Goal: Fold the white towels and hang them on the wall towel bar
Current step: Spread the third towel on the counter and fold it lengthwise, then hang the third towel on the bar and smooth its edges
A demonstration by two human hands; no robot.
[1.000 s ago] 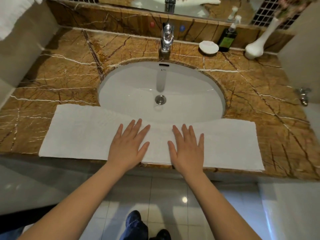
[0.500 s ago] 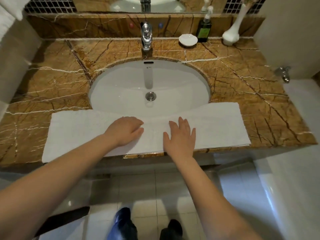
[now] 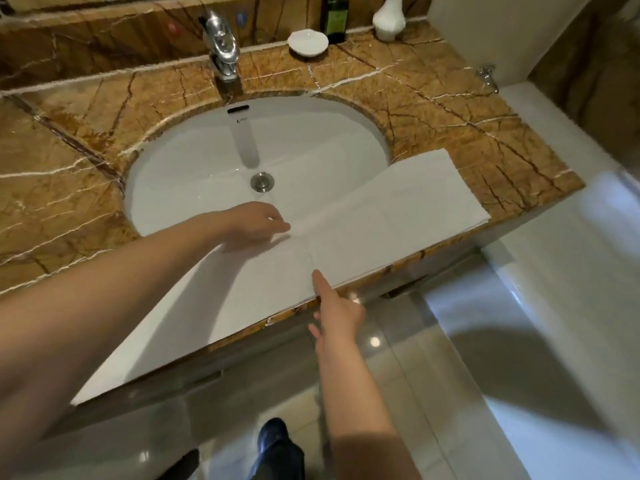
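One white towel (image 3: pixel 398 216), folded into a long strip, lies along the front of the brown marble counter (image 3: pixel 450 109) and bridges the near rim of the sink (image 3: pixel 207 161). My left hand (image 3: pixel 256 223) is at the strip's far edge near its middle, fingertips pinched together on the cloth where a crease starts. My right hand (image 3: pixel 337 313) is at the near edge, index finger stretched onto the towel and the other fingers hanging off the counter's front. No towel bar is in view.
A chrome faucet (image 3: pixel 221 46) stands behind the sink. A white soap dish (image 3: pixel 307 43), a dark bottle (image 3: pixel 334 19) and a white vase (image 3: pixel 388 19) line the back ledge. A white tub edge (image 3: pixel 554 271) is at the right. My shoes (image 3: pixel 273 445) are on glossy floor tiles.
Both hands left their flat press on the towel's middle. The left curled and pinched the far edge. The right pulled back to the near edge with one finger out. The view swung right.
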